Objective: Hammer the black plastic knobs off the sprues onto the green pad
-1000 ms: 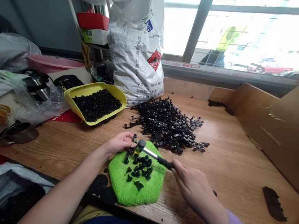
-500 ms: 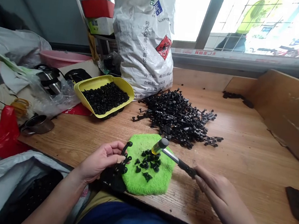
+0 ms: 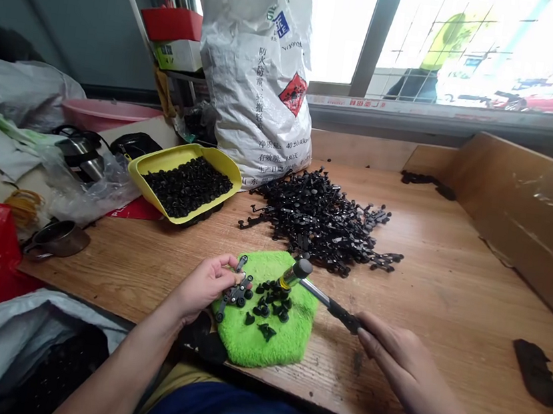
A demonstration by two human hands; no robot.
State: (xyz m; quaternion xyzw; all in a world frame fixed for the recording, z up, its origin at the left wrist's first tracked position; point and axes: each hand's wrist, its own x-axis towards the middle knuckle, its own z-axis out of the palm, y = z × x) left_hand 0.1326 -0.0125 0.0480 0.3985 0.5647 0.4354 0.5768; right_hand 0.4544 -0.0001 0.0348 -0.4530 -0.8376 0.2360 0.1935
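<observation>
Left hand, head view: the left hand (image 3: 203, 287) pinched a branched black part (image 3: 236, 291) between thumb and fingers, at the left side of the green cloth (image 3: 284, 344)
Right hand, head view: the right hand (image 3: 393, 347) was closed round the dark grip of a hammer (image 3: 320, 297), whose black-and-yellow head stood over the loose pieces (image 3: 272, 300) (whether it touched them, I could not tell)
Green cloth: it lay near the front edge of the desk (image 3: 429, 279), with the small black pieces scattered over its middle
Pile: a heap of black parts (image 3: 325, 223) sat just beyond the cloth
Yellow tray: the yellow tray (image 3: 172, 157), left of the heap, held many small black pieces
Sack: a printed white sack (image 3: 240, 95) stood upright behind the tray and heap
</observation>
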